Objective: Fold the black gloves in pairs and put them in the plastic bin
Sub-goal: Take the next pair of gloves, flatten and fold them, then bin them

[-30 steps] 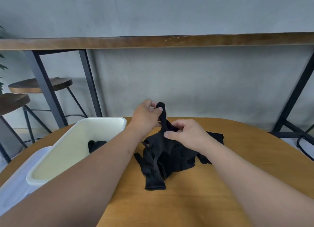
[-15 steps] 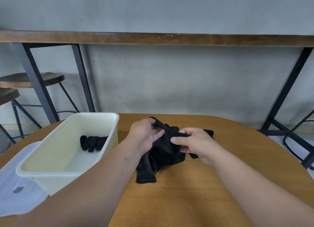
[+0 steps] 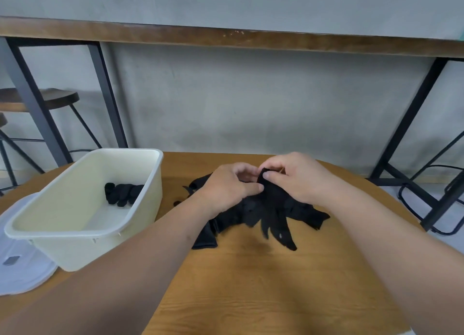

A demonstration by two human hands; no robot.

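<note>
Behind the round wooden table, grey wall is filling your view. Since a moment ago, your hands are meeting closer together over the pile of black gloves, right of the plastic bin. Your left hand and right hand are both pinching one raised glove cuff. One folded pair is lying inside the bin. No writing is showing.

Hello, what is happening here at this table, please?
A person is sorting black gloves. Both hands work over the loose pile of gloves on the wooden table: the left hand and the right hand each pinch the same glove at its top. One folded bundle of gloves already lies inside the cream plastic bin, which stands to the left of the pile.
</note>
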